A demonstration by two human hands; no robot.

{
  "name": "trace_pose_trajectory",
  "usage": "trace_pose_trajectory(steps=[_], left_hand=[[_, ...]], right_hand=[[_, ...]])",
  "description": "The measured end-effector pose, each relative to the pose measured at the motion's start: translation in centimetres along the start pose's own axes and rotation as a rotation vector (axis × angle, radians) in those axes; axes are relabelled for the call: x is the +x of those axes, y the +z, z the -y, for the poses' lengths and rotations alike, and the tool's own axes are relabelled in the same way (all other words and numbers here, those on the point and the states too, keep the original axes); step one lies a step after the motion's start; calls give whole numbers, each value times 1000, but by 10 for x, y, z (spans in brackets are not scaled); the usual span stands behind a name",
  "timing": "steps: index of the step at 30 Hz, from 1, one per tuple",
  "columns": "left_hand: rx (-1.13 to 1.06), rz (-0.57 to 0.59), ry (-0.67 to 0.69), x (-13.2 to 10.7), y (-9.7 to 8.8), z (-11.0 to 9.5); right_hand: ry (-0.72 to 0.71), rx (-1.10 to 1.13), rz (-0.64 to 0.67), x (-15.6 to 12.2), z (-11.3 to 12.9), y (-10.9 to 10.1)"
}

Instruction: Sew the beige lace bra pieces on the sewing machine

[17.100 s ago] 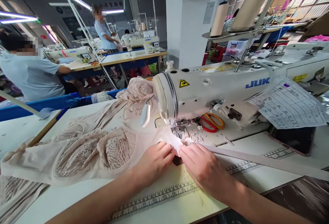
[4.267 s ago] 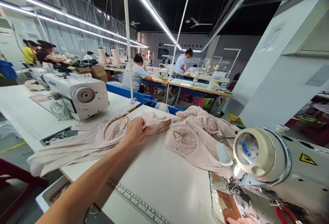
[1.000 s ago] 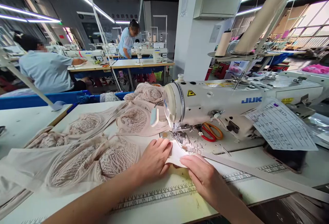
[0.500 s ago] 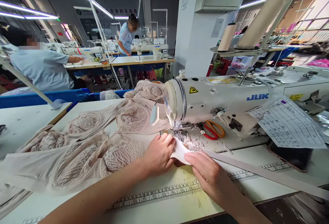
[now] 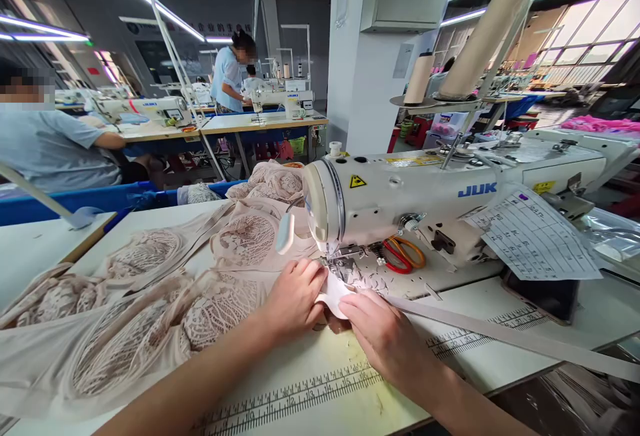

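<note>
A beige lace bra (image 5: 150, 323) lies across the white table (image 5: 280, 396), its plain end (image 5: 334, 289) drawn up to the presser foot (image 5: 339, 264) of a white JUKI sewing machine (image 5: 430, 196). My left hand (image 5: 295, 296) lies curled on that end, fingers pinching the cloth just left of the foot. On the right side of the same end my right hand (image 5: 383, 333) presses down with its fingers together. A long beige elastic strap (image 5: 500, 337) runs from under the foot off to the right.
More lace bras (image 5: 255, 229) are piled left of and behind the machine head. Red and orange scissors (image 5: 403, 255) lie on the machine bed. A paper chart (image 5: 530, 236) hangs on the machine. Thread cones (image 5: 420, 79) stand behind. Other people (image 5: 50, 149) sit or stand at machines beyond.
Since a second ago both hands have pushed the bra's end closer in under the presser foot. Several seconds back my left hand was reaching left onto the pile of bras.
</note>
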State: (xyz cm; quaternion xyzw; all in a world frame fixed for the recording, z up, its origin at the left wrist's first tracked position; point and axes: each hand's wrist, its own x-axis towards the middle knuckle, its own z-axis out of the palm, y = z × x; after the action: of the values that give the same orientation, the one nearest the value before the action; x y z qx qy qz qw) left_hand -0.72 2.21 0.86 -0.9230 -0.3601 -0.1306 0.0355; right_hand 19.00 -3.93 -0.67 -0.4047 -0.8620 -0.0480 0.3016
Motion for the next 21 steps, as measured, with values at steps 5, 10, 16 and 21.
trace_pose_trajectory(steps=[5,10,16,21], left_hand=[[21,16,7,-13,-12,-31],[37,96,122,-19,3,-39],[76,-142,324,-20,11,-11],[20,-245,319,-16,15,5]], right_hand=[[-34,-16,-22,4,1,7],[-27,-29,-45,0,1,2],[-147,-205,-46,-6,0,-6],[-176,-315,-43,1,0,-1]])
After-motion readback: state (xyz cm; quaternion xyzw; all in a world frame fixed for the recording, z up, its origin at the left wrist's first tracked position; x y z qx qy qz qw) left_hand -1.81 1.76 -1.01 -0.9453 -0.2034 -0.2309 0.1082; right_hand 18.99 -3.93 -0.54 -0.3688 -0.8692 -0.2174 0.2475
